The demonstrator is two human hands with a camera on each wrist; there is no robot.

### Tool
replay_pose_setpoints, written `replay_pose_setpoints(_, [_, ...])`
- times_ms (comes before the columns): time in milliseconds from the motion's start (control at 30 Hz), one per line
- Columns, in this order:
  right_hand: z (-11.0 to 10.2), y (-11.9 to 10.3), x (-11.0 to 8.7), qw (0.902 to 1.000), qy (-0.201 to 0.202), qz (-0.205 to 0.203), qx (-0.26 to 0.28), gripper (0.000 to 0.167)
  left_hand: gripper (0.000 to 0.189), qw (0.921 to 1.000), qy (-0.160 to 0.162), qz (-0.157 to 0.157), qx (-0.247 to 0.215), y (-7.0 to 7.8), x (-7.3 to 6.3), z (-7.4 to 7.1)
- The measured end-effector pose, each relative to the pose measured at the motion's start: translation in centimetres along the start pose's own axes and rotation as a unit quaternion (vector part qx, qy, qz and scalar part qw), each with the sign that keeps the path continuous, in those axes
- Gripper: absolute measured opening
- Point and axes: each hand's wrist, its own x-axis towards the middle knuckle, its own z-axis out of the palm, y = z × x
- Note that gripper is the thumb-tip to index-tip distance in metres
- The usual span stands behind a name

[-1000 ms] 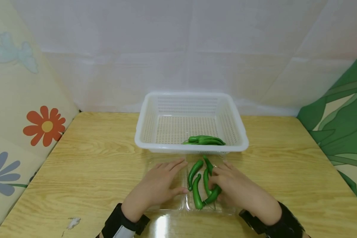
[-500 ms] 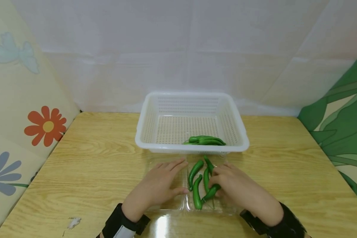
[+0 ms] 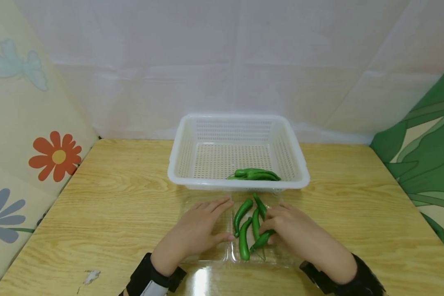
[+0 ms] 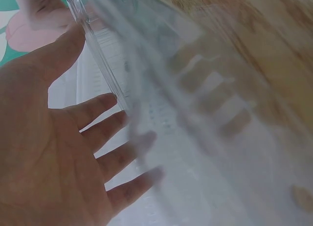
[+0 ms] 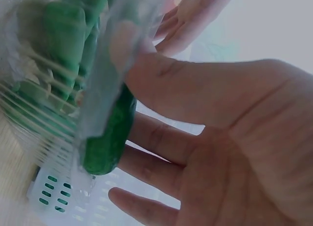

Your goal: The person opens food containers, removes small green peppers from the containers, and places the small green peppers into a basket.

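One slim green pepper (image 3: 255,224) sits slightly further left; my right hand (image 3: 288,230) pinches a shorter green pepper (image 3: 262,241) toward the clear plastic tray's (image 3: 222,252) near-right corner, left hand (image 3: 197,230) straight-fingered. Seemingly arranging; next wants gentle release.

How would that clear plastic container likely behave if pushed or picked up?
The container looks thin and see-through, so it is probably light and apt to flex when squeezed. Picked up, it might tilt toward the half where its visible peppers lie. Pushed, it would likely slide, since the table looks smooth.
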Motion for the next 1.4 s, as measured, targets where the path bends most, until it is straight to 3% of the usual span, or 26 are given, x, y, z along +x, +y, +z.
replay_pose_setpoints(500, [-1.1, 0.0, -0.5, 0.9993, 0.021, 0.027, 0.015, 0.04, 0.081, 1.0, 0.002, -0.002, -0.001, 0.1, -0.1, -0.1])
replay_pose_setpoints(1067, [-2.2, 0.4, -0.6, 0.9955, 0.081, 0.043, -0.025, 0.036, 0.082, 1.0, 0.008, 0.001, 0.002, 0.0, -0.1, 0.0])
replay_pose_setpoints(1233, [-2.1, 0.4, -0.3, 0.9937, 0.105, 0.028, -0.027, 0.037, 0.082, 1.0, 0.009, 0.001, 0.002, 0.1, -0.1, -0.1])
replay_pose_setpoints(1400, [-2.0, 0.6, -0.1, 0.9856, 0.164, -0.02, -0.037, 0.039, 0.081, 0.9999, 0.01, 0.001, 0.003, 0.1, -0.1, -0.1])
